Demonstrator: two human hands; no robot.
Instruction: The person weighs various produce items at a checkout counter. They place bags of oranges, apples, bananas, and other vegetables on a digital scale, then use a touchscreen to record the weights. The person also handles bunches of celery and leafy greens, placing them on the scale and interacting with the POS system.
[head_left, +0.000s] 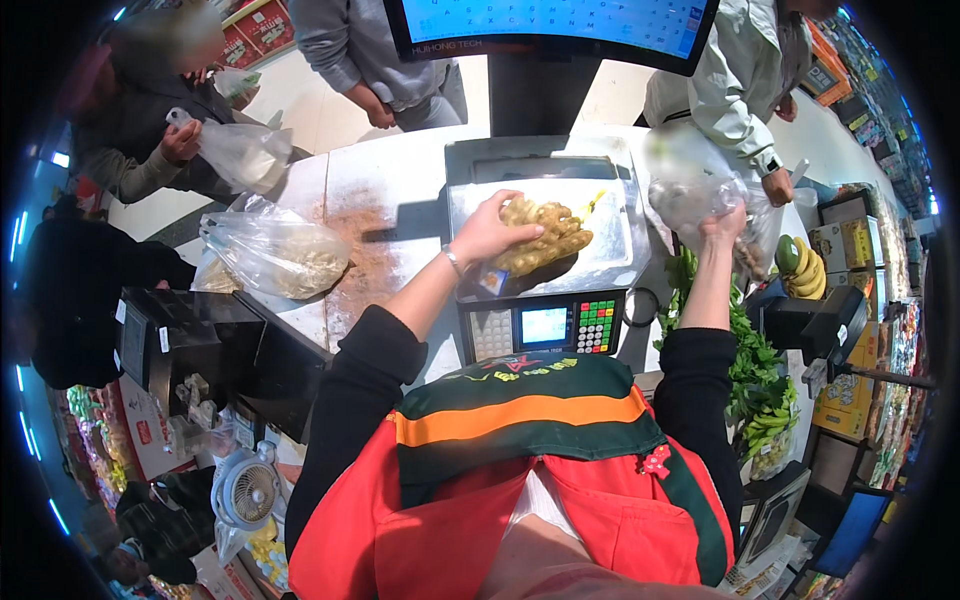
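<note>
My left hand (491, 229) is closed around one end of a yellow net bag (551, 232) packed with lumpy, round tan produce. The net bag is over the metal pan of a weighing scale (600, 274); whether its whole weight rests there I cannot tell. A yellow tie and a small blue-and-white tag show at its two ends. To the right, my right hand (724, 223) grips a clear plastic bag (686, 196), whose contents are blurred. Below the pan are the scale's lit display (544, 325) and colored keypad (596, 326).
Clear bags of pale food (281, 251) lie at the left of the counter (382, 169). Leafy greens (757, 375) and bananas (806, 274) are at right. A monitor (547, 30) rises behind the scale. Several people stand across the counter, one holding a plastic bag (244, 154).
</note>
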